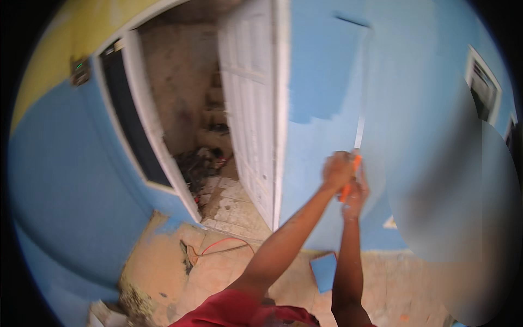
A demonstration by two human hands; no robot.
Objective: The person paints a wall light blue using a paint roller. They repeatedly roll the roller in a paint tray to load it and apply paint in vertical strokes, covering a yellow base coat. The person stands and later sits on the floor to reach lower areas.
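A long-handled paint roller [359, 133] with an orange grip reaches up in front of a blue wall [322, 163]. Both hands are closed around its lower part, my left hand [338, 169] beside the orange grip and my right hand [356, 196] lower down. The roller's head [351, 20] is at the top of the wall, seen as a dark, thin line. Darker blue covers an upper patch beside the door frame, with an uneven lower edge; paler blue lies below and to the right. The hands are blurred.
A white panelled door [249, 102] stands ajar left of the wall, with dark clutter [200, 167] inside. On the tiled floor lie a blue tray with a red rim [324, 272] and an orange cord [220, 241]. Rubble [132, 298] sits at lower left; a blurred shape covers the right side.
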